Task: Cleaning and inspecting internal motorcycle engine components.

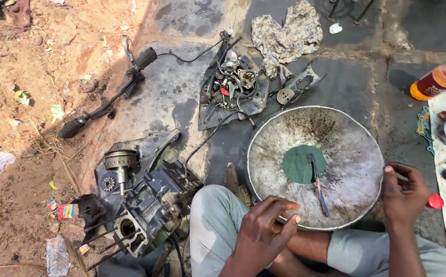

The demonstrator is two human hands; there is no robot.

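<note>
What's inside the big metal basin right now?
In the metal basin lie a green round piece and a thin tool across it, amid dark grime. Whatever sits beneath the green piece is hidden.

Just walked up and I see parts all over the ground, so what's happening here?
A person sits on the ground among dismantled engine parts. Their right hand grips a red-handled tool, while the left hand hangs empty, fingers loosely curled, over the near rim of a wide, dirty metal pan. In the pan lie a green disc and a slim tool across it. An engine block sits to the person's left, and a tray of small parts lies beyond.
</note>
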